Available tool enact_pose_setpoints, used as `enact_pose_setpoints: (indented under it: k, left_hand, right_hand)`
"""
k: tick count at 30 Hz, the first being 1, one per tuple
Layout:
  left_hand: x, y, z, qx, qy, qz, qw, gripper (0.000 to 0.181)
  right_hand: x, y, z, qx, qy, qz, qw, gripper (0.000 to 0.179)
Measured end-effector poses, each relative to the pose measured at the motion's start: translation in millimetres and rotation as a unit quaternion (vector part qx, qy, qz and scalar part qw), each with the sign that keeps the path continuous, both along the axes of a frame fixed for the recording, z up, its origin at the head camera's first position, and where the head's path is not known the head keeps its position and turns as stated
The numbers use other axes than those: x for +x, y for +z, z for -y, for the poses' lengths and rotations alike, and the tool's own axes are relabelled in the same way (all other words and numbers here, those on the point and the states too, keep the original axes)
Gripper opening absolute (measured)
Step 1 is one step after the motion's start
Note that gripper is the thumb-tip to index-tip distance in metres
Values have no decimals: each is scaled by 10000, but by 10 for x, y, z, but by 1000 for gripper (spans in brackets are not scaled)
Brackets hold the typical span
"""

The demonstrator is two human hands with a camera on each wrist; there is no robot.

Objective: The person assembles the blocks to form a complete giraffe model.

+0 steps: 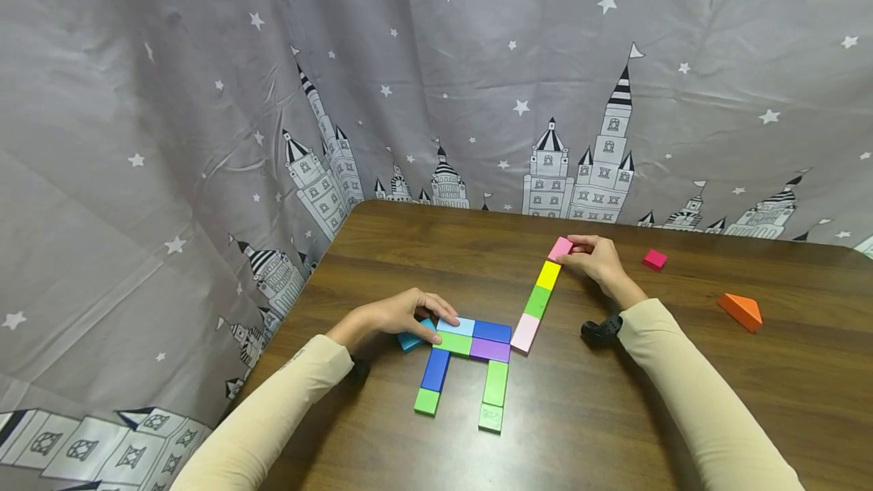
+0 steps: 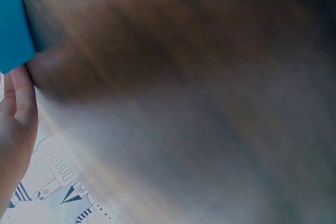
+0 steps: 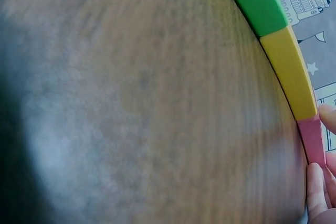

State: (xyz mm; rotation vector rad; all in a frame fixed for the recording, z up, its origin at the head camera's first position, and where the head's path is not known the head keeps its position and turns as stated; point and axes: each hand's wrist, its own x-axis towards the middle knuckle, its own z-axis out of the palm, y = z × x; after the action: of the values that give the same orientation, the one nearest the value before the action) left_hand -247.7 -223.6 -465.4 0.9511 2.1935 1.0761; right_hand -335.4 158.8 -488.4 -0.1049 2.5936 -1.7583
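My right hand [image 1: 596, 260] pinches a pink block [image 1: 561, 248] between thumb and fingers, at the far end of a slanted row. Below it in that row lie a yellow block [image 1: 549, 275], a green block [image 1: 537, 301] and a pale pink block [image 1: 524, 333]. With loosely bent fingers, my left hand [image 1: 402, 313] rests at the left end of a light blue block [image 1: 458, 327] and a green block beneath it. A teal block [image 1: 409, 341] lies partly hidden under that hand; the left wrist view shows its flat side [image 2: 16, 27] beside the fingers.
Blue [image 1: 492, 332] and purple [image 1: 489, 350] blocks continue the two-row body. Two legs extend toward me, one blue [image 1: 436, 370] and green, the other two green blocks [image 1: 496, 383]. A magenta block [image 1: 655, 260] and an orange triangular block [image 1: 741, 311] lie at right. A grey curtain [image 1: 477, 97] hangs behind.
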Motion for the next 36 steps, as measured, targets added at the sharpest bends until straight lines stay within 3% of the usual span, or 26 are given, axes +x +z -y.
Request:
enact_pose_setpoints:
  k: [36]
  left_hand:
    - [17, 14, -4, -32, -28, -56, 10000, 35]
  right_hand:
    - [0, -7, -11, -167, 268, -117, 9994, 53]
